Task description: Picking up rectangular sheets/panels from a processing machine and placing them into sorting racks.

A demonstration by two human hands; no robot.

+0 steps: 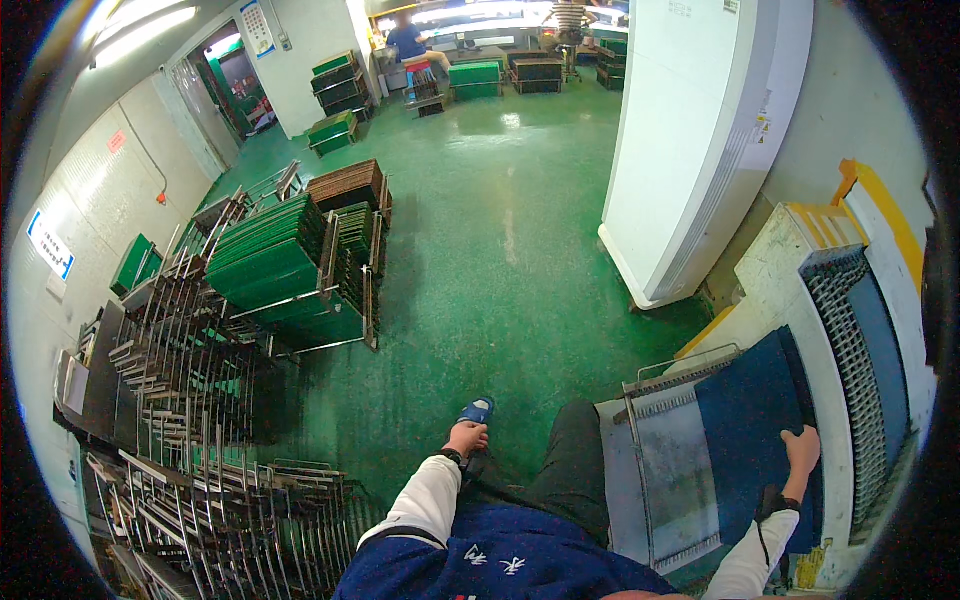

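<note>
My right hand (800, 452) grips the outer edge of a dark blue flat panel (750, 410), with the thumb on its upper face. The panel lies at the right on a slotted metal rack (640, 470), beside the opening of a pale machine. My left hand (468, 438) hangs in front of my body, above my leg and just behind my blue shoe (478, 410). Its fingers are curled in and I see nothing in them.
A chain-like conveyor (850, 310) runs in the machine (785, 250) at right. A tall white cabinet (680, 150) stands ahead of it. On the left are metal racks (190, 370) and green panels (270, 250) in a rack. Two people sit at a far lit bench.
</note>
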